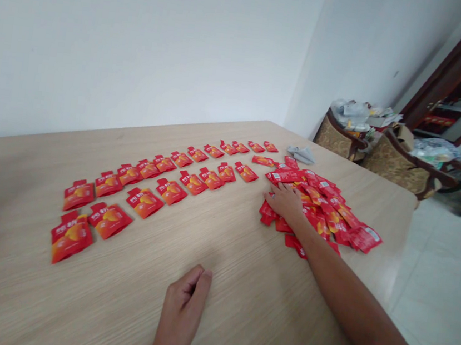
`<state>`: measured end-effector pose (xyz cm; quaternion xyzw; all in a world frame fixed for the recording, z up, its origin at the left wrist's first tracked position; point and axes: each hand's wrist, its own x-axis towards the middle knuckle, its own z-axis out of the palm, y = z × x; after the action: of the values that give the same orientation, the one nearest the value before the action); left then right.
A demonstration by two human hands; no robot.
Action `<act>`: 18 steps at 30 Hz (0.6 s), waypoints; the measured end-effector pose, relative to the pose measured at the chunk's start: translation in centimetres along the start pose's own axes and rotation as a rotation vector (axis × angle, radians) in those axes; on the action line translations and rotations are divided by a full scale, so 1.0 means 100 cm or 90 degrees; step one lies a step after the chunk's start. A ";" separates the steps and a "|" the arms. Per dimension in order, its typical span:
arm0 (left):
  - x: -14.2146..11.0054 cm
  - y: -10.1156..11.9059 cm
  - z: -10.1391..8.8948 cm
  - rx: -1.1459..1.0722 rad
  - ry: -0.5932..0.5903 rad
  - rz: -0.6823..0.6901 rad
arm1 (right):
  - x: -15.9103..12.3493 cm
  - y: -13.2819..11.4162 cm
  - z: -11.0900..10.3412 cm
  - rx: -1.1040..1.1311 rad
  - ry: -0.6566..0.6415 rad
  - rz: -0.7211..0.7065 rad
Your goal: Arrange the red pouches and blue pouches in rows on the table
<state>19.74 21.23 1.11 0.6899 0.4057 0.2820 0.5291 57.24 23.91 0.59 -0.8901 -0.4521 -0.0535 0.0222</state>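
Note:
Two rows of small red-and-orange packets [171,179] lie across the light wooden table [239,308], face up. At the right a loose pile of the same red packets [327,207] is heaped. My right hand [285,201] reaches out and lies flat on the left edge of that pile, fingers stretched over the packets. My left hand [182,306] rests on the bare wood near me, fingers loosely curled with nothing in them.
A crumpled grey cloth [301,154] lies on the table behind the pile. Past the table's far right corner stand two upholstered armchairs [395,162] heaped with papers and bags. A dark wooden cabinet [460,77] stands against the right wall. The tiled floor [439,287] is on the right.

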 end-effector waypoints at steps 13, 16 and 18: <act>0.003 -0.006 0.000 -0.001 -0.007 0.006 | -0.004 -0.001 -0.007 -0.002 0.050 -0.020; 0.006 -0.011 -0.001 0.007 -0.008 0.015 | -0.006 -0.003 -0.019 0.022 0.098 -0.034; 0.008 -0.014 -0.001 0.007 -0.002 0.022 | -0.010 0.002 -0.033 0.045 0.120 -0.036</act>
<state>19.72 22.16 -0.19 0.7002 0.3945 0.2877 0.5209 56.61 22.72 3.80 -0.8666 -0.4746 -0.1216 0.0948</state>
